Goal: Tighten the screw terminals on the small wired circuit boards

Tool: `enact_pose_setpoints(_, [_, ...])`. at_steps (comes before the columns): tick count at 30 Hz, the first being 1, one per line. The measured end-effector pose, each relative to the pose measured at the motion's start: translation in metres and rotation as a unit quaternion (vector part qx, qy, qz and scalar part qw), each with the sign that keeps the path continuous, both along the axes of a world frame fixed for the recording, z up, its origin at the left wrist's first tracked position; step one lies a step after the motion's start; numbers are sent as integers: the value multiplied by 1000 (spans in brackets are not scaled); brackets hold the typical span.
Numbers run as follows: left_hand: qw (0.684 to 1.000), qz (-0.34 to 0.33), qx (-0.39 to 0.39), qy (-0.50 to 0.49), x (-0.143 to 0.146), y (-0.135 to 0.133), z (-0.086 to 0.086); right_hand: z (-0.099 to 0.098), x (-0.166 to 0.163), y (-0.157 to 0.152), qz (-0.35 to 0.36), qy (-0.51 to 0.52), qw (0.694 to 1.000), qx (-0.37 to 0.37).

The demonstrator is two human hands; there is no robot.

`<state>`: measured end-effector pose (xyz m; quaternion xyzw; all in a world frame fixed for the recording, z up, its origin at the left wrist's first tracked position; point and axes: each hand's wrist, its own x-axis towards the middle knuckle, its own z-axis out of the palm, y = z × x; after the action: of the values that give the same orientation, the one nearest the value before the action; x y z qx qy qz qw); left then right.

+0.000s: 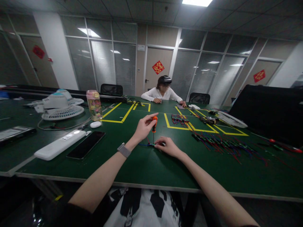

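Note:
An orange-and-black screwdriver [154, 124] stands upright, with my left hand [143, 127] closed on its handle and the index finger stretched out over the top. The tip meets a small circuit board [151, 144] that lies on the green table [142, 167] with thin wires running off it. From the right, my right hand [168, 147] pinches the board's edge between thumb and fingers. The spot where the tip meets the board is too small to make out.
Wired boards [224, 143] lie in a row at right, near another bundle [180, 119] inside yellow tape. A phone [86, 145], a white power strip [60, 145], a bottle [94, 105] and fans [62, 107] are on the left. Opposite sits a person [163, 93] wearing a headset.

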<state>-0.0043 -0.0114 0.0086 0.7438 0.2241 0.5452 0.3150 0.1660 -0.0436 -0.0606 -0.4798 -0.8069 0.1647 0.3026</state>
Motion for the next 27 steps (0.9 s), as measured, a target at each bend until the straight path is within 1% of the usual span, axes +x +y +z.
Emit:
enact_pose_setpoints(3, [994,99,52,11,-2,2,-2,0,0,0,-2,-1,1000,2])
enact_pose_setpoints(5, [987,137,81,25,-2,3,-2,0,0,0,0,0,1000,2])
enact_pose_setpoints(6, [987,135,85,25,-2,3,-2,0,0,0,0,0,1000,2])
enact_pose_setpoints(7, [989,119,82,19,-2,3,-2,0,0,0,1,0,1000,1])
enact_pose_setpoints(9, [996,70,55,-6,-1,4,-1,0,0,0,1,-3,1000,1])
enact_pose_setpoints(11, [998,42,31,-28,0,4,-1,0,1,0,1,-5,1000,0])
enact_pose_setpoints(12, [998,45,26,-32,0,4,-1,0,1,0,0,-6,1000,1])
enact_pose_setpoints(15, [995,86,30,-28,-1,4,-2,-1,1,0,0,-4,1000,2])
enact_pose_setpoints(17, [996,87,19,-28,-1,5,-1,-1,1,0,0,-3,1000,1])
enact_pose_setpoints(19, [998,51,-10,-36,-1,7,-1,-1,1,0,0,-3,1000,0])
enact_pose_setpoints(22, [996,-25,-63,-65,-1,9,0,-1,1,0,-1,-3,1000,0])
enact_pose_setpoints(23, [994,-34,-72,-72,-1,9,0,-1,1,1,-1,-4,1000,0])
enact_pose_setpoints(24, [994,-28,-72,-74,-1,8,0,-1,1,1,-1,-4,1000,1])
enact_pose_setpoints(25, [996,-8,-62,-71,-1,7,0,-2,1,1,-2,-4,1000,1])
enact_pose_setpoints(27, [997,46,-24,-48,-2,5,0,-2,0,1,-1,-2,1000,2])
